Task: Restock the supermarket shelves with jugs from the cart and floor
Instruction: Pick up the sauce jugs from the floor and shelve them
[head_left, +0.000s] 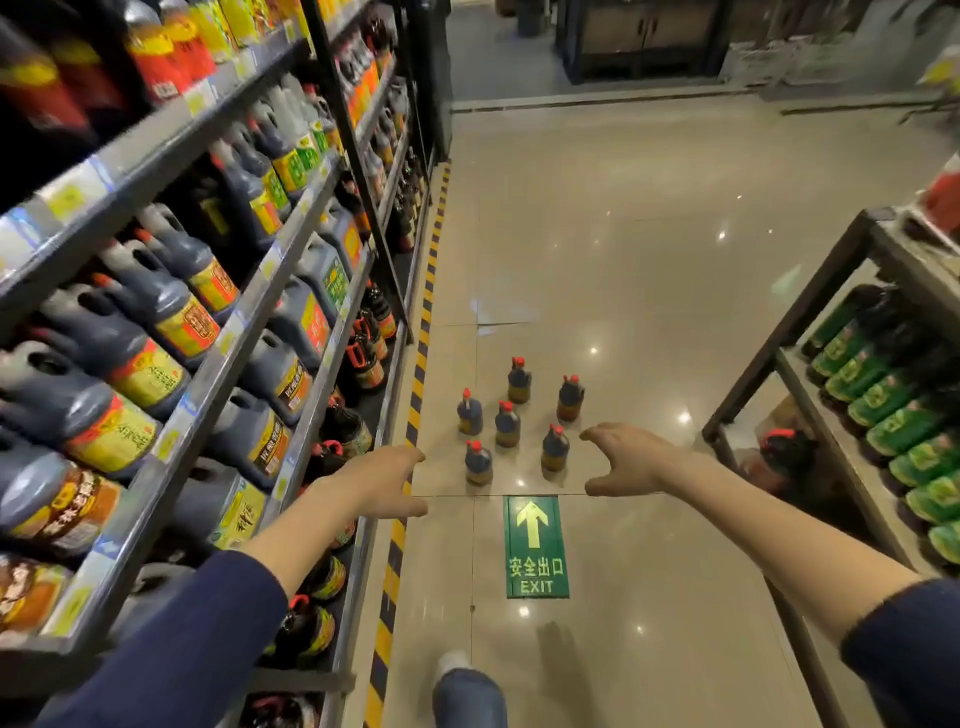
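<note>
Several dark jugs with red caps and yellow labels stand in a cluster on the floor tiles (507, 423); the nearest one (478, 462) is left of another (555, 448). Both my arms reach forward over the aisle. My left hand (382, 480) hangs left of the cluster, fingers relaxed, holding nothing. My right hand (626, 460) hovers right of it, fingers and thumb spread wide apart, empty. Neither hand touches a jug. The supermarket shelves (208, 374) full of dark jugs run along my left.
A metal cart rack (810, 312) with green-labelled bottles stands at the right. A yellow-black hazard stripe (415, 384) lines the shelf base. A green EXIT arrow sticker (536, 545) lies on the floor. My foot (457, 670) shows at the bottom.
</note>
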